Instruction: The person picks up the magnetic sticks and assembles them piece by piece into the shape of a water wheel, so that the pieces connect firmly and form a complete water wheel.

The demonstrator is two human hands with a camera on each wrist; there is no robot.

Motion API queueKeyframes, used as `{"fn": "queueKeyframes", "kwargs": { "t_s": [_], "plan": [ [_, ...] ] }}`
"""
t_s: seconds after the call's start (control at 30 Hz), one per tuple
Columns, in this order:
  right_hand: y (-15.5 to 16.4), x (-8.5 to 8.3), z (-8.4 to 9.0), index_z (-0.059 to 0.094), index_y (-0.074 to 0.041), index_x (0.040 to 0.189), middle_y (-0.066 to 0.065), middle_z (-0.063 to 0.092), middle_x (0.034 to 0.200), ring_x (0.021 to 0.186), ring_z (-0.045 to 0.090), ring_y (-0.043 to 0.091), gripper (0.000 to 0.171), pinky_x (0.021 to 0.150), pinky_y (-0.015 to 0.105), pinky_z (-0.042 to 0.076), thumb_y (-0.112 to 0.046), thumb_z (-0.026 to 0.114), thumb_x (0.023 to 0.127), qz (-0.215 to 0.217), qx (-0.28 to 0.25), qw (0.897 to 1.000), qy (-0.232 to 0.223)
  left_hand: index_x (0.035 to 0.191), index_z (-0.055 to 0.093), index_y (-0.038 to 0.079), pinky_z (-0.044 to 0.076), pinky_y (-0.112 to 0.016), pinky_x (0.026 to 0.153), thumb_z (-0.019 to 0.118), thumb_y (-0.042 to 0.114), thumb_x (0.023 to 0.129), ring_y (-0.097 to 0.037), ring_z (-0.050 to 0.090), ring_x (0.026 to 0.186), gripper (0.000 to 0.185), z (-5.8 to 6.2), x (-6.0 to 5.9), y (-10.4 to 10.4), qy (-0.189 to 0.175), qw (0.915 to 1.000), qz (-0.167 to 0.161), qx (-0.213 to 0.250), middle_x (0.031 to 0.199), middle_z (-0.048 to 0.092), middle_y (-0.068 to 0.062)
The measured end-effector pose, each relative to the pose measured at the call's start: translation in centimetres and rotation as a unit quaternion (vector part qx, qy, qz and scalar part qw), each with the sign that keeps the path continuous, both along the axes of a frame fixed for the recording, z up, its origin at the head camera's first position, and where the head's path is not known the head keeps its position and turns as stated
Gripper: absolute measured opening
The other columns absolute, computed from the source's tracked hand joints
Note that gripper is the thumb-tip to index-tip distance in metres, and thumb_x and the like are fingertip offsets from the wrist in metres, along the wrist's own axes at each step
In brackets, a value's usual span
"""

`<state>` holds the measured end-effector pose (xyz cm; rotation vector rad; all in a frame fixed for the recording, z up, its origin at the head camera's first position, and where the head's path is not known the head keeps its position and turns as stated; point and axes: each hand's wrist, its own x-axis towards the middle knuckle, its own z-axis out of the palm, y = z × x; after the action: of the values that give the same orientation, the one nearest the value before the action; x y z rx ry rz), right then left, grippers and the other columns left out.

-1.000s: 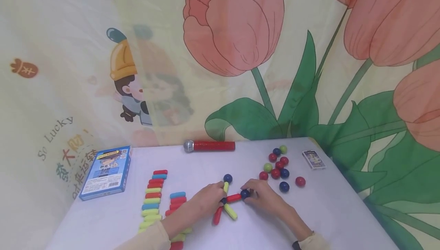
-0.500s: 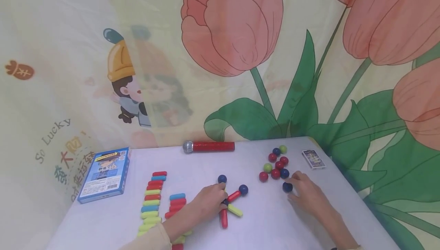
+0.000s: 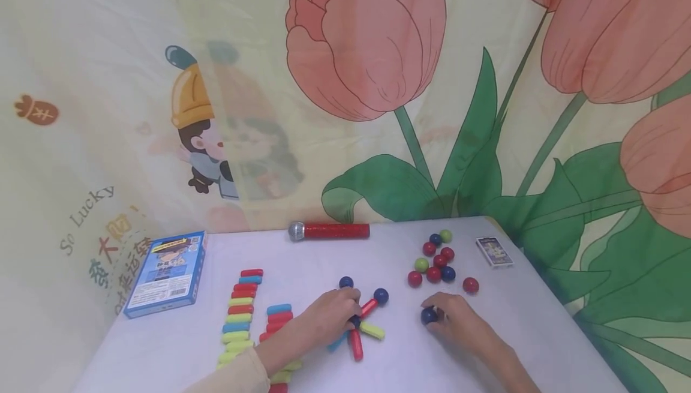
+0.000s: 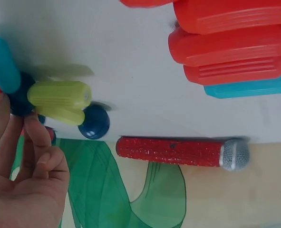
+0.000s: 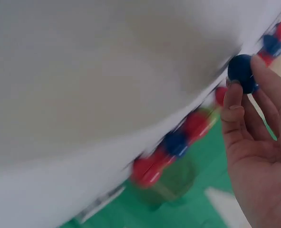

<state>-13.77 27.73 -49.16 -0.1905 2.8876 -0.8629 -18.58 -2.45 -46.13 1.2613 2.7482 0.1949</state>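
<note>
The right hand (image 3: 459, 321) pinches a dark blue ball (image 3: 429, 315) between its fingertips; small, smooth and hard, it would likely roll if released. The left hand (image 3: 329, 315) grips the rod-and-ball cluster (image 3: 358, 324) at its hub, probably the steadiest hold.

Soft even light, faint shadows, head view slightly hazy, right wrist view heavily motion-blurred

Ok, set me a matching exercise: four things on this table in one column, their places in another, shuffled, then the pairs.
Things:
1. dark blue ball
2. toy microphone
3. blue box
4. card deck

Places:
A. far right edge of the table
B. pinched in the right hand
C. far edge, lying on its side
D. left edge, beside the rows of sticks

Pairs: 1-B, 2-C, 3-D, 4-A
</note>
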Motion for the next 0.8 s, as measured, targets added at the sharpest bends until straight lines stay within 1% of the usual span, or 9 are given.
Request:
{"fn": "queueKeyframes", "kwargs": {
  "t_s": [0.07,0.13,0.23,0.33,0.47,0.53,0.6,0.7,0.8],
  "plan": [
    [-1.2,0.4,-0.2,0.077,-0.01,0.119,-0.008,0.074,0.102,0.09,0.065,0.011,0.038,0.081,0.03,0.06,-0.008,0.091,0.084,0.039,-0.02,0.999,-0.004,0.111,0.085,0.013,0.057,-0.02,0.084,0.092,0.018,0.088,-0.004,0.057,0.086,0.025,-0.2,0.1,0.1,-0.003,0.9999,0.008,0.011,0.099,0.068,0.003],
    [-2.2,0.6,-0.3,0.078,-0.011,0.12,-0.01,0.073,0.101,0.088,0.062,0.008,0.037,0.079,0.026,0.058,-0.01,0.091,0.085,0.071,-0.035,0.997,-0.002,0.111,0.084,0.011,0.056,-0.018,0.08,0.091,0.019,0.089,-0.004,0.055,0.083,0.025,-0.5,0.2,0.2,0.0,0.9996,0.018,0.021,0.097,0.066,0.002],
    [-3.3,0.6,-0.5,0.078,-0.012,0.12,-0.012,0.072,0.101,0.087,0.06,0.004,0.036,0.078,0.024,0.057,-0.012,0.09,0.087,0.091,-0.047,0.995,0.001,0.112,0.082,0.009,0.055,-0.017,0.078,0.091,0.022,0.09,-0.005,0.052,0.081,0.027,-0.8,0.4,0.4,0.002,0.9989,0.034,0.033,0.096,0.065,0.001],
    [-4.1,0.2,-1.0,0.078,-0.013,0.122,-0.009,0.076,0.106,0.091,0.064,0.007,0.035,0.082,0.027,0.059,-0.011,0.089,0.088,0.094,-0.049,0.994,0.009,0.114,0.081,0.007,0.056,-0.018,0.078,0.09,0.024,0.09,-0.005,0.053,0.081,0.03,-1.0,0.6,0.5,0.002,0.998,0.046,0.043,0.098,0.066,-0.001],
    [-4.8,-0.4,-1.4,0.077,-0.011,0.125,-0.001,0.079,0.117,0.107,0.073,0.019,0.036,0.093,0.038,0.062,-0.007,0.086,0.09,0.089,-0.04,0.995,0.032,0.115,0.081,0.007,0.056,-0.019,0.079,0.09,0.024,0.09,-0.006,0.054,0.082,0.032,-1.1,0.7,0.5,0.0,0.9977,0.049,0.047,0.098,0.066,-0.001],
    [-5.0,-0.6,-1.5,0.077,-0.01,0.126,0.002,0.079,0.12,0.115,0.073,0.025,0.037,0.097,0.043,0.061,-0.005,0.085,0.09,0.082,-0.038,0.995,0.042,0.117,0.08,0.008,0.057,-0.019,0.081,0.091,0.024,0.09,-0.006,0.056,0.084,0.033,-1.1,0.7,0.5,-0.003,0.9976,0.05,0.047,0.099,0.067,-0.002],
    [-5.2,-0.7,-1.4,0.076,-0.009,0.128,0.004,0.078,0.123,0.121,0.072,0.028,0.038,0.099,0.045,0.06,-0.003,0.084,0.091,0.076,-0.041,0.995,0.04,0.12,0.08,0.008,0.059,-0.02,0.084,0.091,0.024,0.089,-0.007,0.058,0.086,0.037,-1.0,0.7,0.5,-0.007,0.9978,0.05,0.041,0.101,0.067,-0.002],
    [-5.3,-0.7,-1.3,0.074,-0.01,0.131,0.006,0.076,0.127,0.125,0.07,0.03,0.04,0.101,0.047,0.059,-0.002,0.082,0.093,0.07,-0.052,0.996,0.03,0.124,0.079,0.011,0.06,-0.023,0.088,0.091,0.025,0.089,-0.009,0.061,0.093,0.039,-0.8,0.7,0.4,-0.014,0.9979,0.052,0.036,0.107,0.069,-0.002],
    [-5.2,-0.7,-1.2,0.073,-0.009,0.132,0.008,0.076,0.129,0.127,0.069,0.033,0.041,0.101,0.048,0.058,-0.001,0.081,0.093,0.071,-0.058,0.995,0.03,0.124,0.08,0.013,0.058,-0.023,0.088,0.091,0.028,0.09,-0.009,0.059,0.097,0.039,-0.9,0.7,0.8,-0.003,0.9978,0.044,0.049,0.112,0.068,-0.001]
  ]
}}
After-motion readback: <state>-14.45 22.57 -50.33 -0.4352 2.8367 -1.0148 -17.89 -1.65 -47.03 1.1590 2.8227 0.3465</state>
